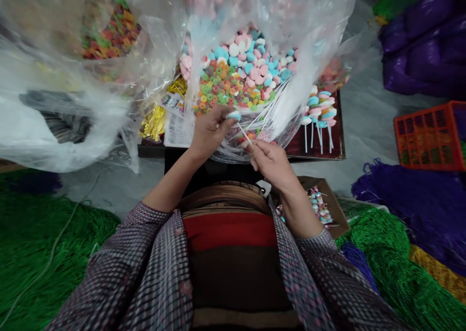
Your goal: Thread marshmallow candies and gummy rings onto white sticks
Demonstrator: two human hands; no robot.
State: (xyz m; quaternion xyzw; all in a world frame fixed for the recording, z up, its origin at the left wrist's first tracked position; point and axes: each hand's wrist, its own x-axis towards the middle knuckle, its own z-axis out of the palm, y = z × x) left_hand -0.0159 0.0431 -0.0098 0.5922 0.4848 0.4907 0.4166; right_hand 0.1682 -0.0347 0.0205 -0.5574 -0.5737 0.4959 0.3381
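My left hand (213, 129) pinches a blue-and-white marshmallow (233, 115) between thumb and fingers. From that marshmallow a thin white stick (244, 132) slants down to the right, and my right hand (267, 157) is closed on its lower end. Whether the stick's tip is inside the marshmallow or only against it, I cannot tell. Just beyond both hands lie ring-shaped gummy candies (222, 86) in a clear plastic bag, with pink, blue and white marshmallows (260, 64) behind them. A bundle of loose white sticks (278, 103) leans at the right of the candies.
Finished candy sticks (320, 110) lie at the dark table's (337, 146) right end. Gold twist ties (153, 122) are at the left. A cardboard box (337, 209) of wrapped candies stands below my right arm. An orange crate (429, 137) and green strands (54, 234) are on the floor.
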